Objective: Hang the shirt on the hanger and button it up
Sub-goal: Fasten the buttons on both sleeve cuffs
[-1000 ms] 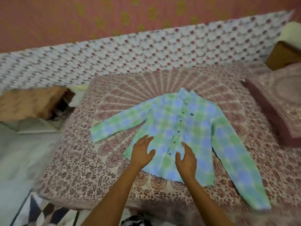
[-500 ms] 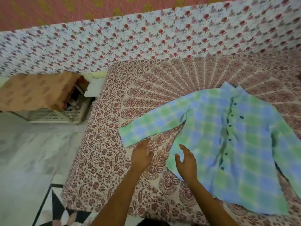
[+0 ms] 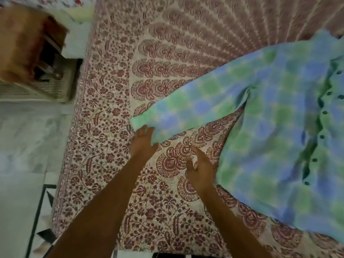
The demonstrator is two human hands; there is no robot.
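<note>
A green and blue checked shirt (image 3: pixel 270 127) lies flat on the bed, front up, its dark buttons running down the placket at the right. One sleeve stretches out to the left. My left hand (image 3: pixel 142 144) is open with its fingertips at the cuff of that sleeve. My right hand (image 3: pixel 200 172) hovers open over the bedspread, just left of the shirt's lower hem, holding nothing. No hanger is in view.
The bed carries a maroon and cream patterned bedspread (image 3: pixel 115 164). A brown covered stand (image 3: pixel 28 45) with a white basket under it sits at the upper left. Pale marble floor (image 3: pixel 24 155) runs along the bed's left edge.
The view has swung left and down, so the shirt now sits at the right. Both hands have moved off the shirt's body toward its left sleeve and hem edge.
</note>
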